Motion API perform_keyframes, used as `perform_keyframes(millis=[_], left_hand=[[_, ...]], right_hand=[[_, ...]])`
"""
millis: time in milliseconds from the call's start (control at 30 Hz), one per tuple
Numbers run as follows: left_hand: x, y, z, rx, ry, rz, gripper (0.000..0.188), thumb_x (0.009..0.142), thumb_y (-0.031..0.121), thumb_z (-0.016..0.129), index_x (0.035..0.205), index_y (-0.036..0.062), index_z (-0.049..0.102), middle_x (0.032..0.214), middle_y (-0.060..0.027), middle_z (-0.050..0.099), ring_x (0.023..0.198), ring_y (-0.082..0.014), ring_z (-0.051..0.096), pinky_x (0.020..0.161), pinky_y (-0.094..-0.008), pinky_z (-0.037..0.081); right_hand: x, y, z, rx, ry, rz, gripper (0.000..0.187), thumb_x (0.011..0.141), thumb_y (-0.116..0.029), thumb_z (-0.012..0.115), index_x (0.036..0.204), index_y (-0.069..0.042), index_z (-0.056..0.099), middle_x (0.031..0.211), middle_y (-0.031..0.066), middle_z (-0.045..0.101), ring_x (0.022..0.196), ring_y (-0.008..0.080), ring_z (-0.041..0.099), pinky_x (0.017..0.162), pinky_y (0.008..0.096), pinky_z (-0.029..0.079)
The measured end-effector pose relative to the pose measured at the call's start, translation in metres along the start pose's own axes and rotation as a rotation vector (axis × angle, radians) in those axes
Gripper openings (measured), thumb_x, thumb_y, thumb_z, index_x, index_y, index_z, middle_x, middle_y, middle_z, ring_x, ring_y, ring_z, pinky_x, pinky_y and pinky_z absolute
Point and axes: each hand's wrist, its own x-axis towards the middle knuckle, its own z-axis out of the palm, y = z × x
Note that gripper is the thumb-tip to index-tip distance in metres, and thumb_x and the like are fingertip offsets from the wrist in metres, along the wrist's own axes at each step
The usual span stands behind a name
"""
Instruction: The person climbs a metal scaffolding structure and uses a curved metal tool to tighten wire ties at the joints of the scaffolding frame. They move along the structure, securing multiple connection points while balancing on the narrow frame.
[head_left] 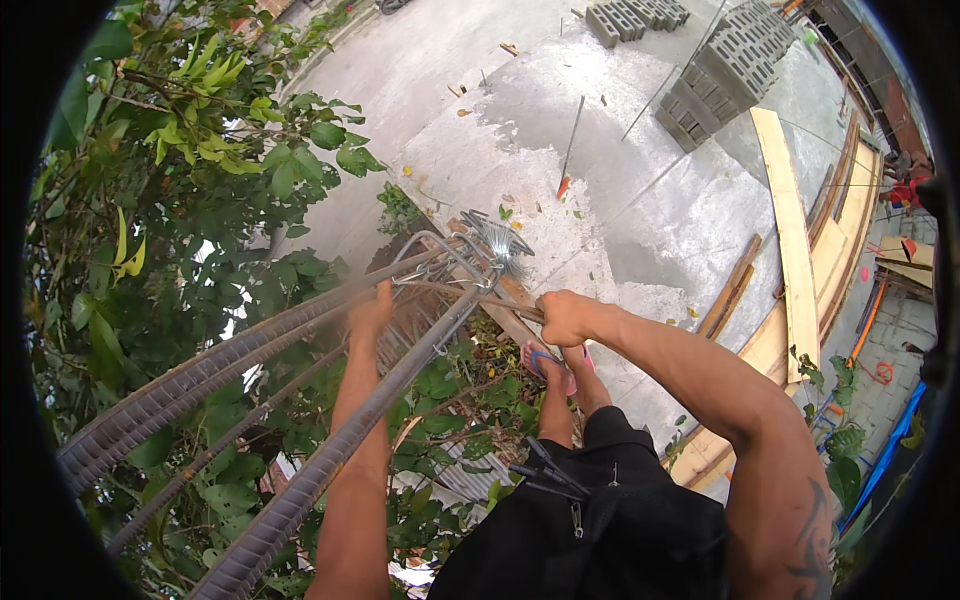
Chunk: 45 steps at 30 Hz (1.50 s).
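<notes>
The right hand (565, 318), near centre toward 4 o'clock, has its fingers curled shut around the end of a thin rod (520, 308), which runs toward 9 o'clock among the bars' upper ends. The left hand (370, 310), blurred, is up against the thick bars (200, 385) that slope off to 8 o'clock; its fingers are partly hidden, so how far they are open or what they hold I cannot tell. The front bar (340, 445) runs from centre to 7 o'clock, crossing before the left forearm and hemming it in between metal. A wire bundle (507, 250) hangs at the bars' tips, just toward 12. Sandals (548, 362) stand near the slab's (450, 130) edge, with leaves (290, 160) crowding from 7 to 11. Concrete stretches from 12 to 2, as far as stacked blocks (720, 75); planks (785, 240) lie from 2 to 4, beyond the right forearm.
</notes>
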Motion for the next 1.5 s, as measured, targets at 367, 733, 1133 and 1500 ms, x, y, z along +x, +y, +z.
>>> perform_keyframes(millis=[367,733,1133,1500], left_hand=[[0.002,0.011,-0.008,0.042,-0.101,0.01,0.032,0.085,0.032,0.053,0.09,0.0033,0.066,0.09,-0.0208,0.064,0.09,-0.0368,0.061,0.079,-0.0431,0.045],[0.005,0.004,0.0,0.062,-0.06,0.052,0.028,0.086,0.03,0.052,0.084,0.004,0.063,0.078,-0.0157,0.064,0.078,-0.0313,0.062,0.07,-0.0418,0.046],[0.004,-0.002,0.004,0.015,0.042,0.114,0.029,0.086,0.029,0.054,0.084,0.0026,0.065,0.078,-0.0163,0.064,0.077,-0.0303,0.062,0.07,-0.0419,0.046],[0.008,-0.008,0.003,0.149,-0.103,-0.07,0.043,0.086,0.044,0.048,0.098,0.0064,0.065,0.101,-0.0207,0.062,0.102,-0.0377,0.056,0.087,-0.0451,0.042]], right_hand=[[-0.009,0.012,-0.024,-0.02,-0.414,-0.12,0.034,0.063,-0.016,0.063,0.093,0.0,0.066,0.073,0.0199,0.065,0.071,0.0334,0.064,0.061,0.0397,0.05],[-0.044,0.023,0.067,0.297,-0.06,-0.269,0.031,0.068,-0.025,0.061,0.084,0.002,0.058,0.077,0.0208,0.061,0.075,0.0355,0.059,0.068,0.0424,0.045],[-0.015,-0.038,0.08,1.625,-0.495,-0.128,0.011,0.069,-0.004,0.053,0.066,-0.006,0.042,0.053,-0.0004,0.033,0.04,0.0095,0.031,0.037,0.0268,0.023],[-0.006,-0.031,0.067,1.693,-0.727,-0.114,0.017,0.072,-0.012,0.05,0.062,-0.012,0.037,0.053,-0.0015,0.032,0.037,0.0085,0.028,0.035,0.0251,0.019]])
